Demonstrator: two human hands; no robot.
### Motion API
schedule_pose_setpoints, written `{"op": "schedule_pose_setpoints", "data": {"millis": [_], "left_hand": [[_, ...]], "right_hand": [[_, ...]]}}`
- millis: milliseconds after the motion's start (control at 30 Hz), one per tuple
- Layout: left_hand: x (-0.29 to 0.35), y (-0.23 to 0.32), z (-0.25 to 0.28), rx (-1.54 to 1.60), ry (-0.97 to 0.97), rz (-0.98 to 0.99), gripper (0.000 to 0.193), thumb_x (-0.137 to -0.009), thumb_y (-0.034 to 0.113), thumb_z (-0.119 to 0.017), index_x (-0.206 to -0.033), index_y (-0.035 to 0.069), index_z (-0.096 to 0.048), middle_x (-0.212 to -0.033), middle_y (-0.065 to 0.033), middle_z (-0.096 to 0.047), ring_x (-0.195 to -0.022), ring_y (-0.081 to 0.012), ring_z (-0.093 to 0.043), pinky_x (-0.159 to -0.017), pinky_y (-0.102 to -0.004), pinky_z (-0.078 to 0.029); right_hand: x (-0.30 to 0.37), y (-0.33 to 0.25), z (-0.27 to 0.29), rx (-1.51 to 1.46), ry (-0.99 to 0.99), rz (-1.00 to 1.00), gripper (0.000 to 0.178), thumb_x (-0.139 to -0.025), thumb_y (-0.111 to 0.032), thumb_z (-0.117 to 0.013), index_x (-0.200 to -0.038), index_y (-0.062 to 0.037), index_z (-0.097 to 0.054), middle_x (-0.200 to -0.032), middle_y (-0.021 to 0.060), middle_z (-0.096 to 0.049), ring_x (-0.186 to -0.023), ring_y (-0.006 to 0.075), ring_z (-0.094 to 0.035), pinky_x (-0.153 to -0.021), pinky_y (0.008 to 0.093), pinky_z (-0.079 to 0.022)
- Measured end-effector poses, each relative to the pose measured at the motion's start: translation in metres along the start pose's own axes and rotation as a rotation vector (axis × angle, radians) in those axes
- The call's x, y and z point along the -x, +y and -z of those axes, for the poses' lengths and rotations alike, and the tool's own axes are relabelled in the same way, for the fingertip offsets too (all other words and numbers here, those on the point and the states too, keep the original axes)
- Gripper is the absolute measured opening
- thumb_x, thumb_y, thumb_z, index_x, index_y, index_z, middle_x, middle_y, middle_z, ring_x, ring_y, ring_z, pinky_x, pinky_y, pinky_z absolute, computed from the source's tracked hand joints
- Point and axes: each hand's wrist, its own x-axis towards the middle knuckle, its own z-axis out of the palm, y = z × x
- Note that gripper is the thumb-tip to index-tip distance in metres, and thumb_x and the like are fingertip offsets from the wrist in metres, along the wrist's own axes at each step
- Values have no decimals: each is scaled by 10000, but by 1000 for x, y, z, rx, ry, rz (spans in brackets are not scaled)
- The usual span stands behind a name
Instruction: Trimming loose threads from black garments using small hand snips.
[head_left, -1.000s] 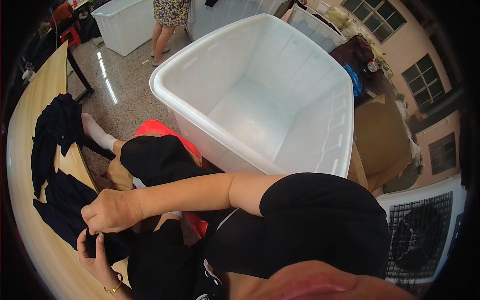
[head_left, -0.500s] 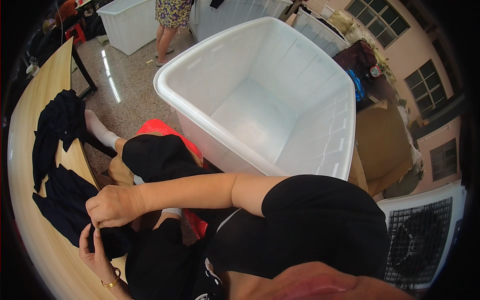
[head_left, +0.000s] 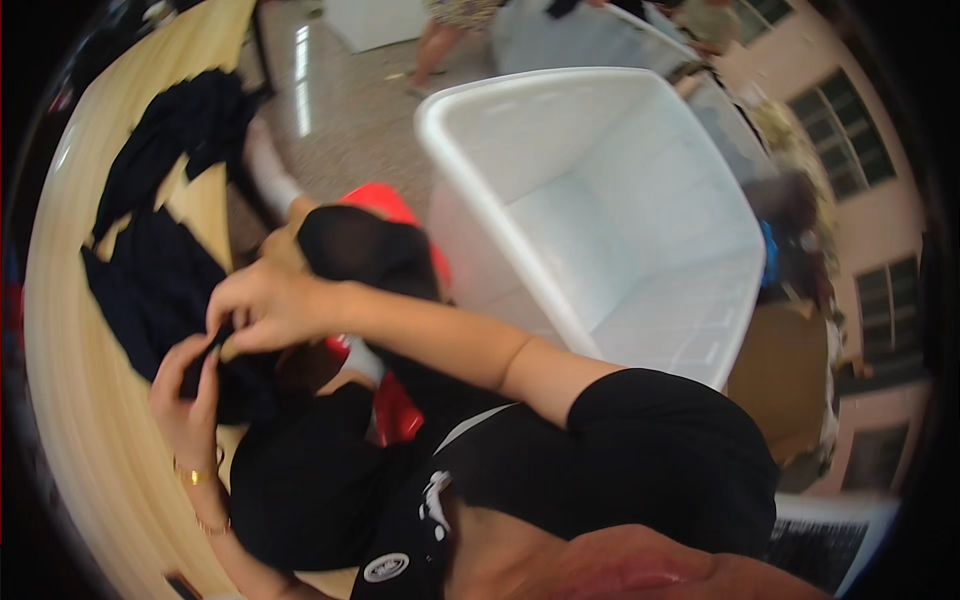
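A dark navy garment (head_left: 165, 285) lies crumpled on the wooden table (head_left: 75, 300), its near part hanging over the edge toward my lap. My left hand (head_left: 185, 395), with gold bracelets at the wrist, pinches a small fold of this cloth between thumb and fingers. Just above, my right hand (head_left: 270, 305) reaches across from the right and grips the same fold, fingertips almost touching those of the left. The fingers hide what exactly is pinched. Farther along the table rests a second dark navy piece of cloth (head_left: 175, 125); whether the two are joined I cannot tell.
A large white plastic bin (head_left: 560, 215) stands right of my knees, its inside bare. A red stool (head_left: 385, 205) is beside it. A person's legs (head_left: 432, 60) show beyond, near more white bins (head_left: 375, 22). Cardboard (head_left: 785, 375) stands at the right.
The whole view has shifted, so table, bin and hands sit elsewhere in the picture. My right hand's fingers have shifted on the cloth, and a dark bit now shows between both hands.
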Motion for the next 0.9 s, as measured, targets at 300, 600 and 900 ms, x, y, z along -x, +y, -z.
{"op": "schedule_pose_setpoints", "data": {"millis": [300, 600, 900], "left_hand": [[-3, 4, -5, 17, 134, -128, 135, -798, -13, -703, -929, 12, -685, -892, -103, -700, -804, -228, -690, -720, -287, -532], [-4, 1, -3, 137, 75, -79, 143, -797, -23, -706, -939, -11, -690, -897, -69, -711, -820, -118, -680, -745, -227, -536], [-5, -5, -6, 237, 51, -84, 155, -795, -29, -726, -946, -3, -701, -924, -46, -713, -830, -90, -672, -763, -215, -546]], "right_hand": [[1, -3, -2, -132, 5, -145, 183, -819, -4, -719, -989, 11, -654, -833, 9, -669, -718, 29, -622, -634, 172, -479], [-8, -11, 9, -471, -62, -378, 199, -817, -34, -727, -995, 7, -648, -781, 64, -687, -649, 63, -621, -517, 175, -420], [-7, -14, 12, -379, -99, -290, 169, -838, -15, -709, -987, 8, -633, -783, -4, -615, -650, 33, -549, -582, 164, -442]]}}
